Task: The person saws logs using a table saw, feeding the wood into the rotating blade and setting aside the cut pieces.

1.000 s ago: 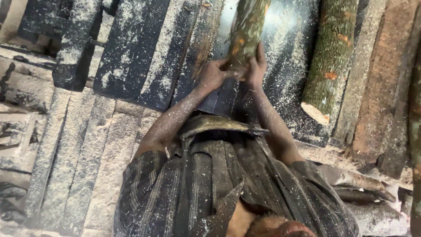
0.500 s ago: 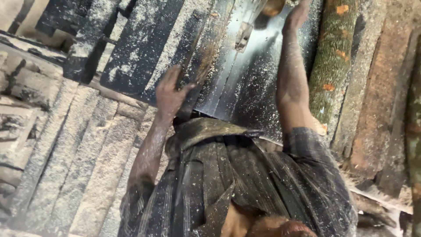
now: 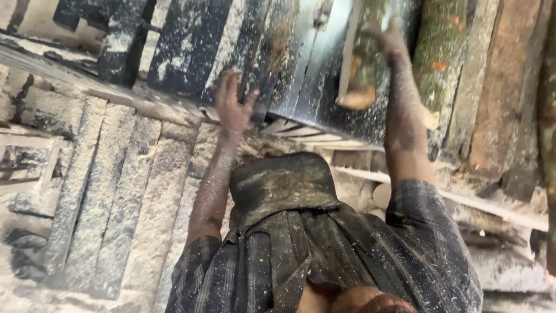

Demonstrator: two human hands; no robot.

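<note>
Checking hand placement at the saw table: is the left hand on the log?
No: the left hand is spread open above the sawdust-covered table, apart from the log, which only the right hand touches.

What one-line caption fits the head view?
Right hand pushes a log along the sawdust-covered steel table; left hand open.

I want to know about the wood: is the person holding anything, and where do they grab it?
The right hand is on the side of a log, up from its cut end. The left hand is spread open, holding nothing.
</note>
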